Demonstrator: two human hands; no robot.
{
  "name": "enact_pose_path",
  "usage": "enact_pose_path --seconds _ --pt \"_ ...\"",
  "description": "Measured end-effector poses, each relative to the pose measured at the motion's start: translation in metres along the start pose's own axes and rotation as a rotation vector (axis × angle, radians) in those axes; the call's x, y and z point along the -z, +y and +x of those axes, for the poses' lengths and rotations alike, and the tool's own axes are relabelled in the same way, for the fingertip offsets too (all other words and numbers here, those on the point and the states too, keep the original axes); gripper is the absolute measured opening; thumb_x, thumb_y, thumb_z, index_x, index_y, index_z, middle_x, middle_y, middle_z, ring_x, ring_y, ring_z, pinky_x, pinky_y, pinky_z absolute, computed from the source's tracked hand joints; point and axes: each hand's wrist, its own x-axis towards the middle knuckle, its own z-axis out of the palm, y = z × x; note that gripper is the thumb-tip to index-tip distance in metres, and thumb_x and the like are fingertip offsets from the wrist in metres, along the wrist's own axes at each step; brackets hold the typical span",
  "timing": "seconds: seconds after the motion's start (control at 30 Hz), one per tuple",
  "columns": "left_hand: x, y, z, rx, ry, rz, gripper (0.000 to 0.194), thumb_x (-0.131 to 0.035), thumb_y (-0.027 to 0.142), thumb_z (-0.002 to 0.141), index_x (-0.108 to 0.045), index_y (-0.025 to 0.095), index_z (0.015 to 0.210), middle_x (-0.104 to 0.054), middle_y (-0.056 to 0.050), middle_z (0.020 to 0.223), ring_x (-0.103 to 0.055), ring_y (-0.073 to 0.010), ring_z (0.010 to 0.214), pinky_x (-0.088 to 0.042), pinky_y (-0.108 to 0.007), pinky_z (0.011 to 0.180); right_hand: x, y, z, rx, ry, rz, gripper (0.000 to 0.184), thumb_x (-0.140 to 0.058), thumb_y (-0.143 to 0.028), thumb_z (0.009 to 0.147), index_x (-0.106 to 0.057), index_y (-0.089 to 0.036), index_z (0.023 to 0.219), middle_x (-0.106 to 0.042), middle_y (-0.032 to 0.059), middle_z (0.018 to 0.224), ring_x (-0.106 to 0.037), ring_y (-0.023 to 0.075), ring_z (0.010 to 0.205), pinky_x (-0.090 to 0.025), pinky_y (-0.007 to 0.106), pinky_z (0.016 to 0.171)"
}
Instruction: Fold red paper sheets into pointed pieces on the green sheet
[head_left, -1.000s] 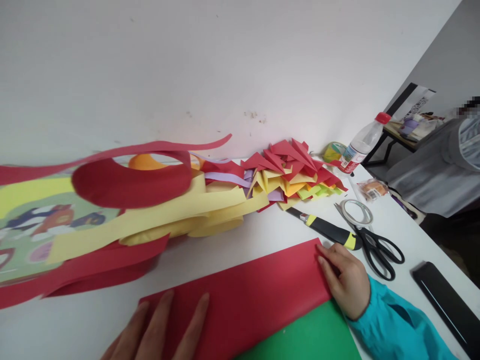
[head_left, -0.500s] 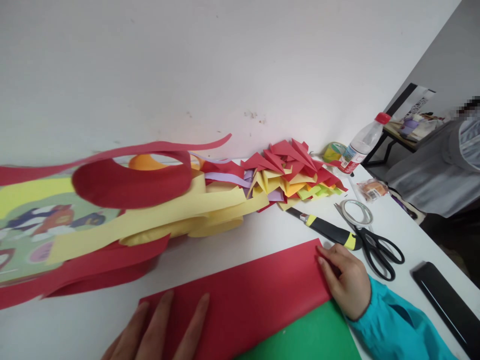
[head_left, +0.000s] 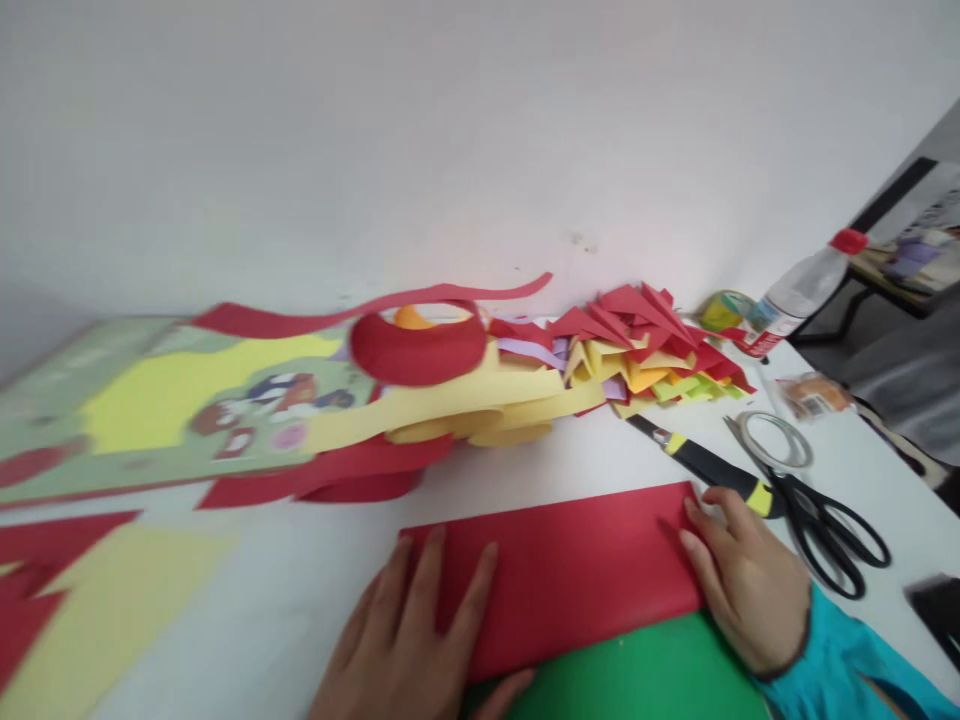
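Observation:
A folded sheet of red paper (head_left: 585, 560) lies on the white table, with a green sheet (head_left: 667, 670) under its near edge. My left hand (head_left: 427, 620) rests on the red paper's left end, fingers spread and its thumb over the green. At the right end, my right hand (head_left: 750, 585) pinches the paper's edge between thumb and fingers. Just beyond that hand lie a black and yellow utility knife (head_left: 709, 470) and black-handled scissors (head_left: 832, 535). A roll of tape (head_left: 801, 455) sits by the scissors' blades.
Curled red strips (head_left: 420, 355) and pale yellow strips (head_left: 442, 400) lie over a printed green board (head_left: 165, 475) along the wall. Folded paper pieces (head_left: 637, 330) form a heap. Behind stands a tilted-looking plastic bottle (head_left: 806, 285). Yellow paper (head_left: 150, 580) lies at left.
The view has swung left, so everything sits farther right and more paper shows at left. My left hand's thumb now shows. Both hands remain on the red paper.

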Motion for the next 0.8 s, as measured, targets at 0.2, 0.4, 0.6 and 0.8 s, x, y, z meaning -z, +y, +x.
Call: enact_pose_path --seconds 0.2,0.4,0.6,0.8 --pt "0.002 0.01 0.0 0.093 0.027 0.021 0.083 -0.048 0.071 0.069 -0.045 0.018 0.132 -0.036 -0.026 0.134 -0.034 -0.0489 0.121 -0.039 -0.057 0.089 -0.011 0.016 0.004 0.275 0.028 -0.004 0.045 -0.035 -0.044 0.091 -0.065 -0.012 0.103 -0.062 0.0132 0.113 -0.052 0.0294 0.108 -0.043 0.044 0.088" --pt "-0.001 0.016 -0.002 0.174 -0.018 -0.051 0.088 -0.043 0.077 0.068 -0.043 0.019 0.134 -0.034 -0.025 0.137 -0.026 -0.0507 0.126 -0.032 -0.06 0.094 -0.025 0.034 0.003 0.325 0.034 0.021 0.048 -0.036 -0.048 0.088 -0.065 -0.011 0.094 -0.062 0.0159 0.112 -0.055 0.0305 0.104 -0.043 0.046 0.088" --pt "0.01 0.023 0.005 0.293 -0.158 -0.164 0.089 -0.044 0.078 0.066 -0.044 0.02 0.134 -0.035 -0.024 0.139 -0.019 -0.0505 0.129 -0.026 -0.064 0.097 -0.041 0.059 -0.001 0.369 -0.003 0.007 0.046 -0.042 -0.049 0.085 -0.062 -0.012 0.103 -0.059 0.0141 0.117 -0.055 0.0303 0.103 -0.045 0.046 0.086" --pt "0.007 0.024 0.007 0.286 -0.246 -0.268 0.095 -0.048 0.078 0.063 -0.04 0.017 0.136 -0.028 -0.027 0.142 -0.017 -0.0538 0.128 -0.022 -0.071 0.094 -0.063 0.087 -0.003 0.441 0.04 0.063 0.041 -0.049 -0.048 0.081 -0.063 -0.014 0.1 -0.06 0.014 0.114 -0.058 0.0302 0.099 -0.045 0.046 0.088"
